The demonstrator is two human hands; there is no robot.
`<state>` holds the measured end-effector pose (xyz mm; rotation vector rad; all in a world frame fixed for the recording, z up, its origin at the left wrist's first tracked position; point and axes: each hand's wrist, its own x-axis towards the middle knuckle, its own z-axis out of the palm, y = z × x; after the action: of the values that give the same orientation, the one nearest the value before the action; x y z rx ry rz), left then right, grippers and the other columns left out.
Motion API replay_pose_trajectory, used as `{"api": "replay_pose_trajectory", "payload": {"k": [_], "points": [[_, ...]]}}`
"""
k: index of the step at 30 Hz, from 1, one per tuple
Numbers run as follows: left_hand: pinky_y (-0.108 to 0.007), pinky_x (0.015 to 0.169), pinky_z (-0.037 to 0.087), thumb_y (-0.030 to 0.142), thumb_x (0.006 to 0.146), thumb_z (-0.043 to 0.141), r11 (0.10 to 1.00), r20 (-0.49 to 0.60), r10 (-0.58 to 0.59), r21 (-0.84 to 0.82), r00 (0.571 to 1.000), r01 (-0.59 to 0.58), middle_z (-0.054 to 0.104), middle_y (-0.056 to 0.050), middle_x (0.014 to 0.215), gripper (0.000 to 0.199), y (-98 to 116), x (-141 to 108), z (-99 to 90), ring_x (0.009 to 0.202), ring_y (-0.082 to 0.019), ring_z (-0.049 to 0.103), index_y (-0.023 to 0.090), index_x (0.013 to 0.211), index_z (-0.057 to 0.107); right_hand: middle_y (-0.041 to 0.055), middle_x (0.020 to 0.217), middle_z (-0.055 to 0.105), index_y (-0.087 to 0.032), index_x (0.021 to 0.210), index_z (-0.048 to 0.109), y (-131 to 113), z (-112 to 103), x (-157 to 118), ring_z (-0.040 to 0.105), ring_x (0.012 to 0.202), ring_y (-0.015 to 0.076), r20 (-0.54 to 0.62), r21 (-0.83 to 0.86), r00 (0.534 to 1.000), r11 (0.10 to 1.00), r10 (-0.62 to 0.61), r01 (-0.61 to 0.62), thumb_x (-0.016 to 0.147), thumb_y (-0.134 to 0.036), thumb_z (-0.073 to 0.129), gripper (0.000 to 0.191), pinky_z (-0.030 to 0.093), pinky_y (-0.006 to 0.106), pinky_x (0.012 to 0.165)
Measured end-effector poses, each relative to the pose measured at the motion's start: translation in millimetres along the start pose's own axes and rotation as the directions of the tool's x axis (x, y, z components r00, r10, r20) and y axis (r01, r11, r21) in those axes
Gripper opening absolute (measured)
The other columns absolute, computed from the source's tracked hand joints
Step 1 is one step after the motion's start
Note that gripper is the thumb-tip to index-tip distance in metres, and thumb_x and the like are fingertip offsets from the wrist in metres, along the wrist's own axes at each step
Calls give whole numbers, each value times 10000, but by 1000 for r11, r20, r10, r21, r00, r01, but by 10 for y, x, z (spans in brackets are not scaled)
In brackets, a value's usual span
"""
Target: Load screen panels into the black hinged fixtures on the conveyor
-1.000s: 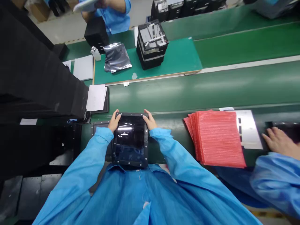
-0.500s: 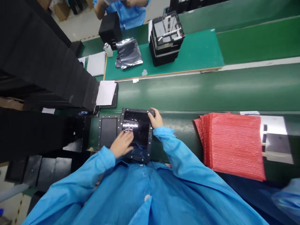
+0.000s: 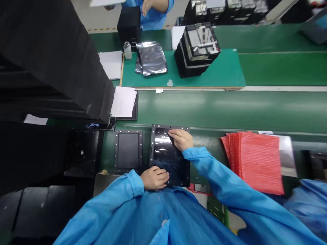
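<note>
A glossy black screen panel [image 3: 170, 156] in a dark frame with studs along its border lies on the green bench in front of me. My left hand [image 3: 155, 178] is closed over its lower left edge, fingers together and bent onto the glossy face. On the panel's upper part rests my right hand [image 3: 181, 139], thumb and fingers pressed together near the top edge; whatever may be between the fingertips is too small to make out. A second, matte dark frame [image 3: 128, 150] with studs lies flat just left of the panel.
Red bubble-wrap bags [image 3: 260, 161] are stacked at the right. A tall black stack [image 3: 58, 64] rises at the left. Papers [image 3: 123, 102], silver bags [image 3: 152, 58] and a block of black trays [image 3: 196, 49] lie farther back. Across the bench stands a person in blue sleeves [image 3: 168, 5].
The panel now lies farther right in view, apart from the matte frame. My left hand has moved to its lower edge; my right has shifted from its upper right corner onto the glossy face.
</note>
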<state>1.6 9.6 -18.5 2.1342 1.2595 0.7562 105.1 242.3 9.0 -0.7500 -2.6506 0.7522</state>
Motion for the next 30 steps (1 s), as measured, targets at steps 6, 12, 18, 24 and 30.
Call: {"api": "replay_pose_trajectory", "payload": {"k": [6,12,18,24,30], "points": [[-431,1001,404,352,858,516,993,-71,90,83,993,-84,606,-135,1210,349,20,-39,-195,1166,-265,522,155,1127,621,69,1274,578,-182,1168,630,-477,19,10,476,1236,261,-42,-224,989,964,140,-145,701,-85,467,504,383,461,1068],[-460,1075,321,382,872,439,822,-404,-539,-62,739,566,452,-199,1353,433,-618,-1062,-545,1286,-311,400,117,1189,570,136,1388,459,-96,1243,564,-1170,32,-654,426,1280,289,100,-338,912,875,399,-346,729,-113,470,523,401,463,1056],[-542,1059,273,423,806,476,416,-361,-863,-110,353,903,255,-296,1431,633,-1138,-1333,-357,1348,-430,240,52,1316,428,110,1481,308,-102,1357,452,-1735,331,-1459,269,1362,341,203,-392,753,756,626,-524,670,-14,428,693,457,471,994],[-585,1044,276,557,755,538,275,-349,-927,-389,135,879,441,-227,1327,726,-867,-794,-460,1314,-409,327,153,1342,398,26,1496,286,-195,1378,429,-1800,273,-1353,308,1327,364,246,-382,684,718,686,-582,771,-57,396,623,444,566,933],[-456,1008,420,472,616,668,416,-327,-909,-752,260,511,590,-113,1172,765,-557,-682,-683,1144,-303,540,153,1288,486,74,1360,503,-185,1244,566,-1493,25,-1404,496,1129,297,192,-78,864,885,466,-460,770,-238,585,477,428,477,948]]}}
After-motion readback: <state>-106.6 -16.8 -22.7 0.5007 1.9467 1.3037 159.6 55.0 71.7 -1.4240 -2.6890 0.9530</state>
